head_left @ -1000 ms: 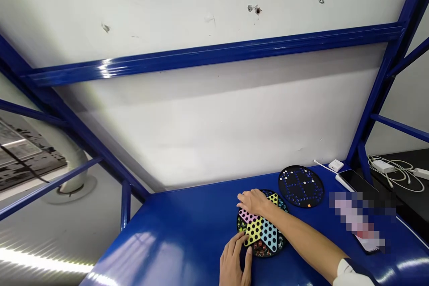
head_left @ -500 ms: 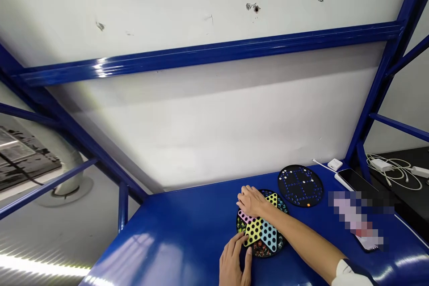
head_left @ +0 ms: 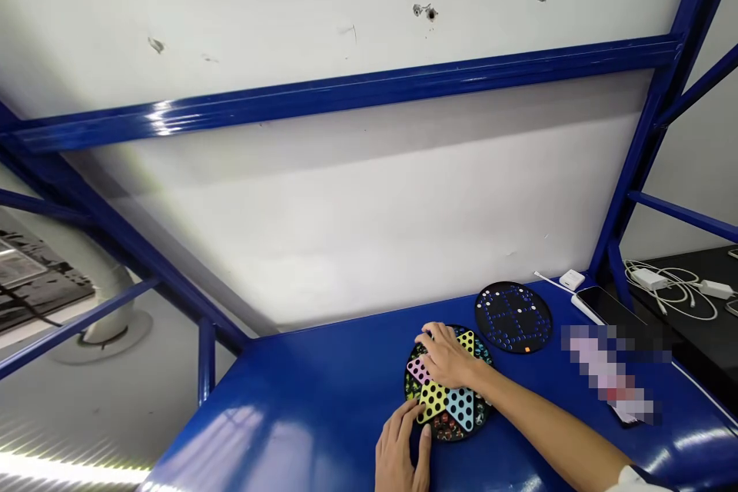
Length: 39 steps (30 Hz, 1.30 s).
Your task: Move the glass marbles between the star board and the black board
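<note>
A round black board [head_left: 433, 402] with a star of yellow, pink and blue hole-dotted sections lies on the blue table, with marbles around the star. My left hand [head_left: 402, 442] rests at the board's near left edge, fingers apart, fingertips touching the rim and the yellow section. Over the board's upper left part is my right hand [head_left: 447, 356], its fingers bent down towards the pink section and the marbles. Its fingertips are small and partly hidden, so I cannot make out whether anything is between them.
A second round black disc [head_left: 513, 317] with blue marks and white dots lies behind and right. Further right are a phone [head_left: 608, 307], a white adapter [head_left: 572, 280] and a blurred patch. Blue metal bars frame the table [head_left: 323, 377]; white cables [head_left: 674, 284] lie on a dark surface.
My right hand has shifted slightly right and nearer over the board, its fingers more bent and spread, showing more of the board's upper left. My left hand stays at the rim. The view has shifted slightly.
</note>
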Each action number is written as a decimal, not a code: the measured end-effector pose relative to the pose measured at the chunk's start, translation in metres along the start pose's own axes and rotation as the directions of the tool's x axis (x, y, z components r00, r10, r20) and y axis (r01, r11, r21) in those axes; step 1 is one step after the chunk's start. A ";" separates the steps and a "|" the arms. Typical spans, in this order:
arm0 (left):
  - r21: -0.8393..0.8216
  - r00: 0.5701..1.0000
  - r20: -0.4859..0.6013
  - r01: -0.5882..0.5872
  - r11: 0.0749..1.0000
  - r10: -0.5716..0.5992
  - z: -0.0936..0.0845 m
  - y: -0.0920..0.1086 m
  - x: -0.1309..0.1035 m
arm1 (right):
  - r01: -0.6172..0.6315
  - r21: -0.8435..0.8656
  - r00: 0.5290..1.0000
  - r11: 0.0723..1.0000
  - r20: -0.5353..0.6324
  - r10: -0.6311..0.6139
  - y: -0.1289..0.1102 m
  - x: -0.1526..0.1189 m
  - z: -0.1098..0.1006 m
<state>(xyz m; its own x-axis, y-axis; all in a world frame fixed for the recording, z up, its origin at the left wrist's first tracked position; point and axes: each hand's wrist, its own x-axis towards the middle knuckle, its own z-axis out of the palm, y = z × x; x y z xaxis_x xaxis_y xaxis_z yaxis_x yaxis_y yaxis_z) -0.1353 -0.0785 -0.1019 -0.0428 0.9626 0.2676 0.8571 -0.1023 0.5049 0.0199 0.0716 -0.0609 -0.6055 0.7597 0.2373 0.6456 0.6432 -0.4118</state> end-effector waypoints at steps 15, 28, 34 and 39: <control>-0.029 0.999 0.013 0.050 0.998 -0.050 0.000 0.004 0.001 | -0.594 -0.238 0.756 0.768 0.162 0.635 0.109 -0.107 -0.095; -0.001 0.999 -0.038 0.017 1.000 -0.017 -0.002 0.004 -0.001 | -0.602 -0.163 0.747 0.782 0.230 0.623 0.108 -0.102 -0.099; 0.093 0.998 -0.031 -0.047 0.995 0.050 0.005 0.003 0.033 | -0.613 -0.066 0.768 0.787 0.186 0.613 0.109 -0.098 -0.093; 0.185 0.992 0.050 -0.126 0.975 0.119 0.023 -0.003 0.070 | -0.483 0.156 0.876 0.862 0.072 0.478 0.088 -0.070 -0.083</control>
<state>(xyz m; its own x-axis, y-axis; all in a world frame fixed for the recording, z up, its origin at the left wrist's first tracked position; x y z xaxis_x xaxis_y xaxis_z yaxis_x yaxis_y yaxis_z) -0.1288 -0.0047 -0.1032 0.0848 0.9549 0.2844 0.9356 -0.1745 0.3070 0.1583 0.0831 -0.0408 -0.2552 0.9655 -0.0518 0.7760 0.1725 -0.6067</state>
